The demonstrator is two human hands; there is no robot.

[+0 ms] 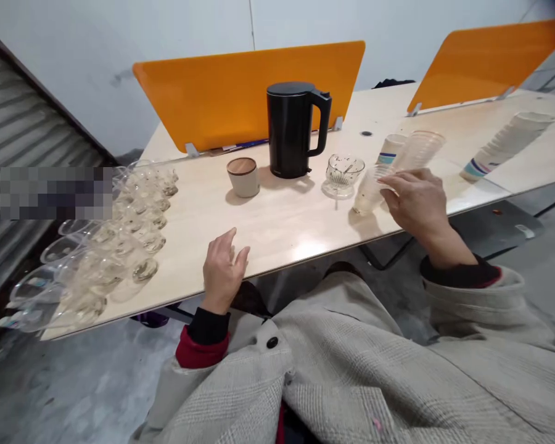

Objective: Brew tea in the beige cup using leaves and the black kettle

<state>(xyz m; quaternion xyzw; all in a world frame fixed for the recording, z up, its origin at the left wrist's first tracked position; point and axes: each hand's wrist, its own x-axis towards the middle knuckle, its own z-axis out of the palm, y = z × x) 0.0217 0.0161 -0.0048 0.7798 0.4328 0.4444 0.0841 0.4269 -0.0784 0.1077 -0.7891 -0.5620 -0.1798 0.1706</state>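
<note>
My right hand (416, 200) pinches the upper side of a clear plastic cup (367, 194), which stands on the table with a few dark bits at its bottom. A footed glass bowl (345, 172) with dark flecks inside is just left of that cup. My left hand (222, 268) hovers at the table's front edge, its thumb and fingers apart, holding nothing. Rows of clear plastic cups (145, 269) with dark bits in their bottoms crowd the table's left end.
A black electric kettle (289, 132) and a beige canister (243, 179) with a wooden lid stand mid-table. Behind my right hand are a clear cup stack (420, 148) and paper cups (391, 150). A taller paper cup stack (509, 145) stands right. Orange dividers (213, 102) border the back.
</note>
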